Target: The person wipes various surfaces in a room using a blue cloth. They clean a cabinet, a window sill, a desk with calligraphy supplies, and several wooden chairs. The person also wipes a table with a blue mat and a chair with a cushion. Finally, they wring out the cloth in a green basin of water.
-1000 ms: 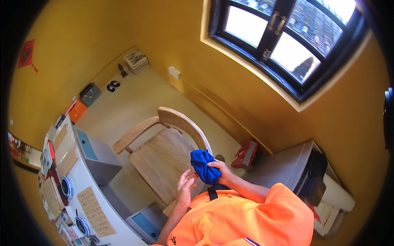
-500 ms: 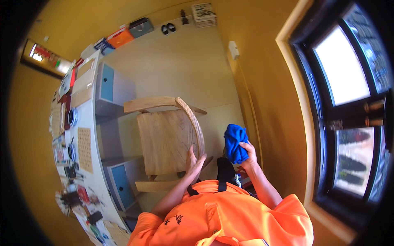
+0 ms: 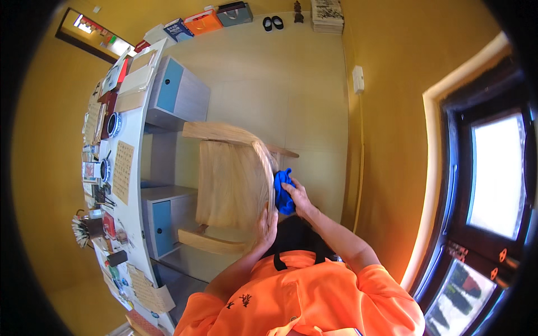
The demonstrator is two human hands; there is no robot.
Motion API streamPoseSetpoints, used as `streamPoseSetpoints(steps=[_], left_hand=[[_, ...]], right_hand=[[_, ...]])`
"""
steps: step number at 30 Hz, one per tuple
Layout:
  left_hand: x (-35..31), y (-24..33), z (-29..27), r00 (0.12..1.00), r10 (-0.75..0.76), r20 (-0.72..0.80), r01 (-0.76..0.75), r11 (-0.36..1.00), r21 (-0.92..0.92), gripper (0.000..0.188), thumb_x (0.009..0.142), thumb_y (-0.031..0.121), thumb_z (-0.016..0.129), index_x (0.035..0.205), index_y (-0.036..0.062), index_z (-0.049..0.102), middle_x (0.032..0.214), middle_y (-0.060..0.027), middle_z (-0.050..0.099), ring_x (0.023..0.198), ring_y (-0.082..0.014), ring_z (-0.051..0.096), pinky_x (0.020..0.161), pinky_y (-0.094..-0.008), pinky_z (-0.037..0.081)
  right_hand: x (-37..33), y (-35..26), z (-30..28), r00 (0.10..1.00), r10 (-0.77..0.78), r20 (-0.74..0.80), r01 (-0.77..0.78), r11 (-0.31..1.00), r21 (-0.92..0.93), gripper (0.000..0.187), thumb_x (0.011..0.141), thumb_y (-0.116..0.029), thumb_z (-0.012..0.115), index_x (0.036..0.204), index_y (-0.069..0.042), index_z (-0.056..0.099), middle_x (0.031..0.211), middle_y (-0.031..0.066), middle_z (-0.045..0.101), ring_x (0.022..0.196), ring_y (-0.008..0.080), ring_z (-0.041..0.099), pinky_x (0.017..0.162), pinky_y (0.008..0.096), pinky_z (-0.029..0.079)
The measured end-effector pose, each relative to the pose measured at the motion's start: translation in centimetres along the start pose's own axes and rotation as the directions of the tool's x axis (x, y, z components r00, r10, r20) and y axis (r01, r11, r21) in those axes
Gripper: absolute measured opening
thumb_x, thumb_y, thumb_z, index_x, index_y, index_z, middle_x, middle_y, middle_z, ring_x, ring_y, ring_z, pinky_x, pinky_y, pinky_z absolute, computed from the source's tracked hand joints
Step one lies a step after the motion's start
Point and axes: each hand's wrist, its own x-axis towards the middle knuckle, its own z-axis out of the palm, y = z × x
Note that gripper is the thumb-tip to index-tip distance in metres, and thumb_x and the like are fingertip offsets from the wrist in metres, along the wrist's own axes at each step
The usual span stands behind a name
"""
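Observation:
A wooden armchair [image 3: 230,185] with a curved top rail stands right in front of me, its back toward my body. My left hand [image 3: 267,229] grips the near end of the curved backrest, fingers up along its inner side. Bunched in my right hand [image 3: 298,199] is a blue cloth [image 3: 284,187], which touches the outer side of the backrest near its middle. The fingers under the cloth are partly hidden.
Along the left runs a long white desk [image 3: 134,162] with papers, brushes and blue-and-white dishes. Beneath it stand cabinets with blue doors [image 3: 162,229]. Paper bags [image 3: 203,22] and black shoes [image 3: 273,23] line the far wall. A dark-framed window [image 3: 496,173] is at right.
My right hand has brought the blue cloth leftward from beside the chair onto its backrest. My left hand stays at the backrest. The view has shifted, with the surroundings now appearing further right.

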Motion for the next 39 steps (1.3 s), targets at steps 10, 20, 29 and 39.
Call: streamPoseSetpoints(steps=[10, 20, 29, 39], left_hand=[[3.3, -1.2, -1.1, 1.0, -0.027, -0.015, 0.027, 0.999, 0.034, 0.054, 0.091, 0.04, 0.048, 0.133, 0.0066, 0.046, 0.105, -0.0229, 0.063, 0.09, -0.0412, 0.062, 0.079, -0.0465, 0.049], [10.2, 2.2, -1.4, 0.991, -0.101, 0.083, 0.07, 0.945, 0.321, 0.064, 0.085, 0.057, 0.051, 0.113, 0.0, 0.053, 0.093, -0.0243, 0.061, 0.082, -0.043, 0.058, 0.073, -0.0501, 0.045], [15.3, 7.7, -1.8, 0.793, -0.597, -0.122, 0.584, 0.802, -0.129, 0.052, 0.087, 0.046, 0.054, 0.109, -0.0004, 0.06, 0.104, -0.0239, 0.062, 0.096, -0.0413, 0.06, 0.083, -0.0457, 0.048], [40.5, 12.0, -3.1, 0.669, -0.64, -0.377, 0.287, 0.691, -0.664, 0.034, 0.092, 0.027, 0.055, 0.107, -0.0021, 0.064, 0.091, -0.012, 0.069, 0.08, -0.0179, 0.066, 0.072, -0.0295, 0.051]], right_hand=[[14.5, -6.5, 5.4, 0.913, -0.375, 0.164, 0.337, 0.462, -0.82, 0.064, 0.084, -0.031, 0.064, 0.137, -0.005, 0.04, 0.121, 0.0262, 0.053, 0.11, 0.0409, 0.053, 0.095, 0.0433, 0.043], [11.4, -7.1, 3.1, 0.92, 0.367, -0.142, -0.36, 0.639, -0.68, 0.052, 0.081, -0.02, 0.067, 0.124, 0.001, 0.045, 0.107, 0.0202, 0.059, 0.097, 0.0324, 0.059, 0.083, 0.0422, 0.048], [29.9, -17.9, 6.6, 0.798, 0.598, 0.071, -0.489, 0.713, -0.503, 0.044, 0.075, -0.011, 0.073, 0.113, 0.0, 0.056, 0.099, 0.0139, 0.064, 0.087, 0.027, 0.064, 0.077, 0.0397, 0.054], [47.3, -39.0, 12.1, 0.828, 0.52, 0.211, -0.286, 0.715, -0.638, 0.05, 0.075, -0.009, 0.072, 0.12, -0.001, 0.053, 0.107, 0.0134, 0.063, 0.092, 0.0257, 0.064, 0.082, 0.0398, 0.053]])
